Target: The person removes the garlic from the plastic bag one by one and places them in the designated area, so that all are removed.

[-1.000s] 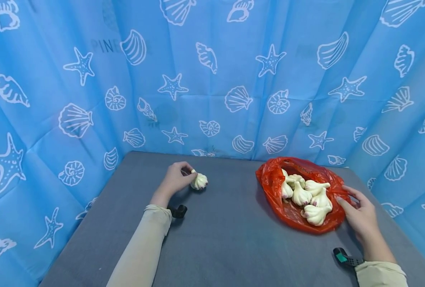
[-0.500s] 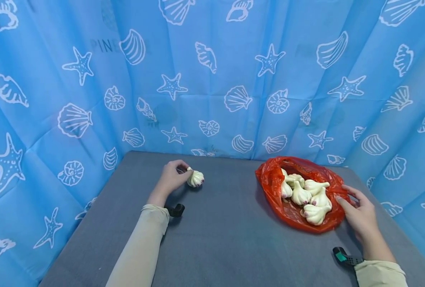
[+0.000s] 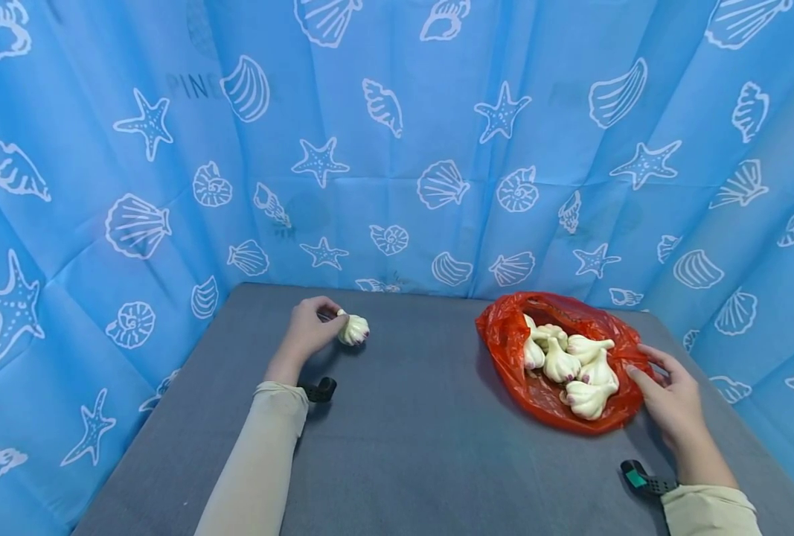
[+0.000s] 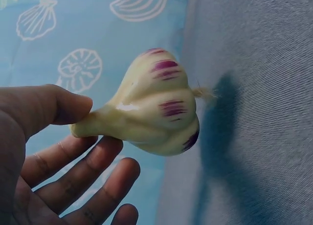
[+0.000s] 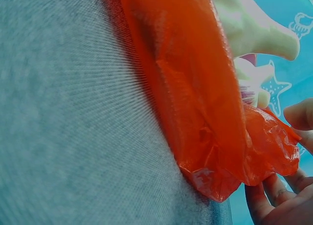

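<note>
My left hand (image 3: 308, 331) pinches a garlic bulb (image 3: 354, 331) by its stem, thumb on one side and fingers on the other. In the left wrist view the bulb (image 4: 156, 105) is pale cream with purple streaks and a small root tuft. It hangs just off the table, its shadow beside it. On the right, a red plastic bag (image 3: 527, 402) lies with its mouth wide, several garlic bulbs (image 3: 562, 362) inside. My right hand (image 3: 679, 398) holds the bag's right edge between thumb and fingers; the right wrist view shows the crumpled red film (image 5: 269, 146) there.
A grey cloth-covered table (image 3: 423, 447) spreads under both hands. Behind it and along both sides hangs a blue curtain (image 3: 383, 201) printed with white shells and starfish. Each wrist wears a black strap device (image 3: 644, 480).
My left hand has moved a little to the left with the garlic bulb in its pinch. The right hand and the bag have stayed in place.
</note>
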The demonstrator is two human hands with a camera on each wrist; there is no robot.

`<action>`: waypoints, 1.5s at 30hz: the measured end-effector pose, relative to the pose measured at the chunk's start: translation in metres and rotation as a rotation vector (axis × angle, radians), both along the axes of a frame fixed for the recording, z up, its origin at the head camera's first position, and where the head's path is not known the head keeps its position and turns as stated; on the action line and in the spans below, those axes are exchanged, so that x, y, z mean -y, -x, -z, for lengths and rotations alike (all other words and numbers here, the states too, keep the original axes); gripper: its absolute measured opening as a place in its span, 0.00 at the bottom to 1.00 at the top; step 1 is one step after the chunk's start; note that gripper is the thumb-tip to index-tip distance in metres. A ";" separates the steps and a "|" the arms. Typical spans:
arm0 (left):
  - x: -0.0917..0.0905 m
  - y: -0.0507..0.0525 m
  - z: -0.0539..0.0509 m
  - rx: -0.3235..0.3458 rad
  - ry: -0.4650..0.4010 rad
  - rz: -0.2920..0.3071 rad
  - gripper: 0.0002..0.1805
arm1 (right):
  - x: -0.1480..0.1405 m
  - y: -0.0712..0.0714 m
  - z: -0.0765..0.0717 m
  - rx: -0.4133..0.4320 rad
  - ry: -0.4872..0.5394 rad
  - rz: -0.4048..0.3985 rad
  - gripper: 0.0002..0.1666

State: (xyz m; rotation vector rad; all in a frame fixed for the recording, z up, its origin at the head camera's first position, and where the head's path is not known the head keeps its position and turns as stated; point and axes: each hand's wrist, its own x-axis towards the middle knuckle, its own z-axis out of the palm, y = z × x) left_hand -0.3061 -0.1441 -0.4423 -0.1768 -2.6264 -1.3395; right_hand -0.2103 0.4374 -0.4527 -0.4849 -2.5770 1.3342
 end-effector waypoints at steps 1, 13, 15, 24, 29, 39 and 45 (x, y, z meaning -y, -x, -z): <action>0.001 0.000 0.000 -0.002 0.001 -0.003 0.10 | 0.000 0.000 0.000 0.000 -0.004 0.003 0.40; 0.005 0.000 0.006 0.063 0.048 -0.014 0.13 | 0.001 0.000 0.001 0.006 -0.001 0.012 0.40; 0.005 0.000 0.007 0.063 0.041 -0.014 0.12 | 0.001 0.000 0.001 0.006 -0.005 0.015 0.40; 0.006 0.001 0.007 0.066 0.026 -0.023 0.13 | 0.002 0.000 0.000 0.001 -0.010 0.008 0.40; 0.008 0.000 0.007 0.052 0.005 -0.036 0.15 | 0.001 -0.001 0.001 0.001 -0.006 0.008 0.40; 0.010 -0.001 0.005 0.023 0.001 -0.054 0.15 | 0.000 -0.001 0.002 -0.007 -0.010 0.004 0.39; 0.009 -0.002 0.002 0.023 -0.018 -0.052 0.14 | 0.000 -0.002 0.002 -0.004 -0.006 0.000 0.40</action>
